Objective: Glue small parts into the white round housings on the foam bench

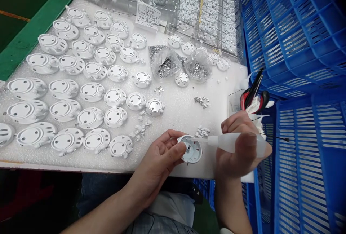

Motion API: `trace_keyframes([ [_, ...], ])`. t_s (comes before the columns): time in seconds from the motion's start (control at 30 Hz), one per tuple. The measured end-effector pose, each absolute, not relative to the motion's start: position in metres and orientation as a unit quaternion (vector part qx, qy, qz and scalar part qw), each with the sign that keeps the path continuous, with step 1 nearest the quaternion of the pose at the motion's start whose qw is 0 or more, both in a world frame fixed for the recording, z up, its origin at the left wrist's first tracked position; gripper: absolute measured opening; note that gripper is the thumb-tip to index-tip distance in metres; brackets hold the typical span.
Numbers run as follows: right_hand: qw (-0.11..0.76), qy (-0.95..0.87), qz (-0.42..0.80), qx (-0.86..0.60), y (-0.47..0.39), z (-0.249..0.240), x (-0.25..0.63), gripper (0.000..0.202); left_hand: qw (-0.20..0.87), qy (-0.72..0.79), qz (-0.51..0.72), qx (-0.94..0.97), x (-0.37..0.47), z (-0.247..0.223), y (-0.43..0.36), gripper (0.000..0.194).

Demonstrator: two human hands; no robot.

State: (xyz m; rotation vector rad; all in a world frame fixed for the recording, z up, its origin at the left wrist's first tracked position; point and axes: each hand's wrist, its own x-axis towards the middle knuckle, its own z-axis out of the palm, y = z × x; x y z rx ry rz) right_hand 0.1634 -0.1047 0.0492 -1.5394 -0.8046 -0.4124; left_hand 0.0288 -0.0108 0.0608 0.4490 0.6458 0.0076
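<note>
Between the thumb and fingers of my left hand (169,153) is a round white part (193,151), its hollow inner side facing up. My right hand (238,151) is wrapped round a translucent squeeze bottle (225,142), held nearly level. The bottle's thin nozzle points left and reaches the upper rim of the round part; whether it touches cannot be made out. Small white pieces (202,131) lie just beyond the hands, with a little pile of silvery pieces (201,101) farther back.
Rows of white disc parts (93,118) cover the left of the foam-topped table (173,100). Two plastic bags of metal bits (165,64) (199,66) lie behind. Divided clear trays (189,7) stand at the back, blue crates (305,28) at the right, near red-black scissors (255,97).
</note>
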Motion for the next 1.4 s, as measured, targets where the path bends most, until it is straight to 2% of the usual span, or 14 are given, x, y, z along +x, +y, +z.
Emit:
trace_keyframes([
  [0.2,0.607,-0.341,-0.163,-0.699,-0.1068,0.0527,0.1596,0.058,0.925,0.312,0.001,0.219,0.0293,0.0617,-0.0096,0.049],
  [0.8,0.617,-0.329,-0.164,-0.696,-0.1051,0.0527,0.1578,0.060,0.929,0.300,0.004,0.216,0.0286,0.0600,-0.0095,0.049],
  [1.4,0.609,-0.366,-0.202,-0.674,-0.1050,0.0479,0.1648,0.061,0.924,0.312,0.005,0.221,0.0293,0.0600,-0.0104,0.054],
])
